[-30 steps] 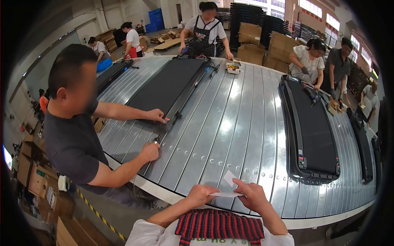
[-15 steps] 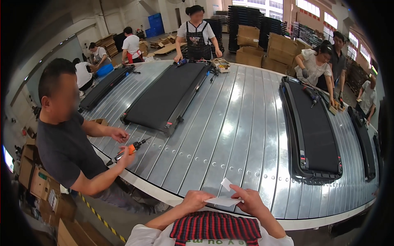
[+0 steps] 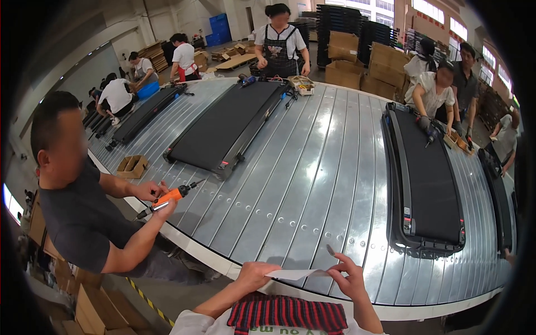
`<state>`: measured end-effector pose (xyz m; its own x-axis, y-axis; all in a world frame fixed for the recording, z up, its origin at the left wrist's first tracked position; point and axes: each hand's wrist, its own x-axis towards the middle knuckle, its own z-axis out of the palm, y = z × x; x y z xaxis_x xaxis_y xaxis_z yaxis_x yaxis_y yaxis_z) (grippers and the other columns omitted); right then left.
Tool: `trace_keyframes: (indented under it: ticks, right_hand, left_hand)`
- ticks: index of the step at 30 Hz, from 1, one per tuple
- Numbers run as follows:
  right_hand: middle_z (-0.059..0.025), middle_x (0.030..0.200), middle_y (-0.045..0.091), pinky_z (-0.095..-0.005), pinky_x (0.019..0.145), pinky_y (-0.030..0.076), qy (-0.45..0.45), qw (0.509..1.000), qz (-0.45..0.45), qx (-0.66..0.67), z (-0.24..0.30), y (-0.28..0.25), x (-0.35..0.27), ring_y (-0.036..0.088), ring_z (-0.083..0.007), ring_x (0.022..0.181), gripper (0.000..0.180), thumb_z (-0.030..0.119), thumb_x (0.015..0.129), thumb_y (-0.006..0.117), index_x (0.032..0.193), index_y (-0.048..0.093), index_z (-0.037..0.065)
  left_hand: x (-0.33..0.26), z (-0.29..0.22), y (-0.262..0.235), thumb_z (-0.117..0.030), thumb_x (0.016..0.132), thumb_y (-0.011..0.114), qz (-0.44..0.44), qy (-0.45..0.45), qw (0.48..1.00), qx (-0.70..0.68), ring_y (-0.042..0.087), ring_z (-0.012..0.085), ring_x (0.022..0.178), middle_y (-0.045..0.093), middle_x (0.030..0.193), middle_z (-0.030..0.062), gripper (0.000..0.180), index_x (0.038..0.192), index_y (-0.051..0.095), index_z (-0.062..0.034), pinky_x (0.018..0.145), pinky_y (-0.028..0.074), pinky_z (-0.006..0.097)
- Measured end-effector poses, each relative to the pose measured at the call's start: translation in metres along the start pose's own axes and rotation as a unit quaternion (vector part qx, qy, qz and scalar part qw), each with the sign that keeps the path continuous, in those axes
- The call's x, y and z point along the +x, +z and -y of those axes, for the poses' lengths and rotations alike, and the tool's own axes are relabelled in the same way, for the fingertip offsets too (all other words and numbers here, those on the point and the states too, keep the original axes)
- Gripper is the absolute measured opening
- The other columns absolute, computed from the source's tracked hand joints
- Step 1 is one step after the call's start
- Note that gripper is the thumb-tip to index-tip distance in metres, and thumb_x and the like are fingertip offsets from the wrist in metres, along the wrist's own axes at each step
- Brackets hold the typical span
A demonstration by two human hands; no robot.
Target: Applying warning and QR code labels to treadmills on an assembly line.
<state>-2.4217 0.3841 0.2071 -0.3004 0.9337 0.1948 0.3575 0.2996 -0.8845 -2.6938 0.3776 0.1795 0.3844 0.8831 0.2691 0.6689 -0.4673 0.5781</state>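
1. Slatted metal conveyor [image 3: 312, 184]: the broad bare band down its middle, straight ahead of the left hand [image 3: 254, 276] and right hand [image 3: 349, 279], lies open to a reach.
2. White sheet [image 3: 296, 273]: held between both hands at the near rim, it spans the gap between them.
3. Right treadmill [image 3: 427, 178]: a long black block closing the right side, its near end just ahead of the right hand.
4. Left treadmill [image 3: 229, 125]: bars the far left, well apart from the hands.
5. Co-worker's arm with orange screwdriver [image 3: 167, 198]: occupies the left rim.
6. Small cardboard box [image 3: 132, 166]: sits at the far-left edge.
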Motion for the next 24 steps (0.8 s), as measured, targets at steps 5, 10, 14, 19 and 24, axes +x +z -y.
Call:
trace_keyframes:
  ticks: [5, 10, 14, 19, 24]
  right_hand:
    - [-0.0083, 0.068, 0.061, -0.0228, 0.058, 0.045, 0.078, 0.964, -0.054, 0.250, -0.021, -0.012, -0.005, 0.057, -0.0116, 0.062, 0.027, 0.007, 0.082, 0.050, 0.107, 0.046, 0.000]
    - [-0.0084, 0.067, 0.060, -0.0218, 0.054, 0.043, 0.079, 0.963, -0.054, 0.254, -0.015, -0.005, -0.006, 0.056, -0.0110, 0.060, 0.024, 0.007, 0.083, 0.049, 0.105, 0.047, 0.000]
    - [-0.0083, 0.067, 0.060, -0.0214, 0.054, 0.042, 0.058, 0.962, -0.059, 0.261, -0.002, 0.011, -0.008, 0.056, -0.0107, 0.060, 0.024, 0.008, 0.083, 0.049, 0.105, 0.048, 0.000]
    - [-0.0100, 0.067, 0.060, -0.0229, 0.056, 0.042, 0.064, 0.955, -0.037, 0.288, 0.023, 0.023, -0.008, 0.056, -0.0122, 0.059, 0.023, 0.010, 0.083, 0.047, 0.104, 0.049, 0.001]
    - [-0.0127, 0.067, 0.060, -0.0269, 0.058, 0.044, 0.069, 0.944, -0.045, 0.319, 0.039, 0.044, -0.017, 0.058, -0.0164, 0.062, 0.025, 0.015, 0.083, 0.048, 0.104, 0.049, 0.001]
  left_hand:
    - [-0.011, -0.015, 0.019, -0.008, 0.067, 0.058, -0.024, 0.004, 0.998, -0.057, 0.059, 0.0240, 0.066, 0.061, 0.072, 0.0054, 0.020, 0.086, 0.061, -0.0130, 0.055, 0.046, 0.031]
    - [-0.021, -0.028, 0.005, -0.005, 0.065, 0.059, -0.039, 0.013, 0.998, -0.052, 0.059, 0.0236, 0.067, 0.061, 0.073, 0.0059, 0.021, 0.086, 0.061, -0.0116, 0.057, 0.047, 0.030]
    - [-0.029, -0.024, -0.010, -0.005, 0.065, 0.060, -0.075, 0.050, 0.995, -0.044, 0.060, 0.0238, 0.068, 0.061, 0.074, 0.0067, 0.020, 0.085, 0.060, -0.0089, 0.058, 0.047, 0.030]
    - [-0.056, -0.023, -0.028, -0.005, 0.066, 0.060, -0.102, 0.058, 0.987, -0.107, 0.061, 0.0243, 0.072, 0.062, 0.078, 0.0092, 0.020, 0.085, 0.061, -0.0044, 0.063, 0.048, 0.029]
    - [-0.086, -0.004, -0.027, -0.001, 0.066, 0.058, -0.104, 0.034, 0.980, -0.167, 0.061, 0.0254, 0.074, 0.062, 0.080, 0.0103, 0.025, 0.090, 0.061, -0.0040, 0.065, 0.048, 0.029]
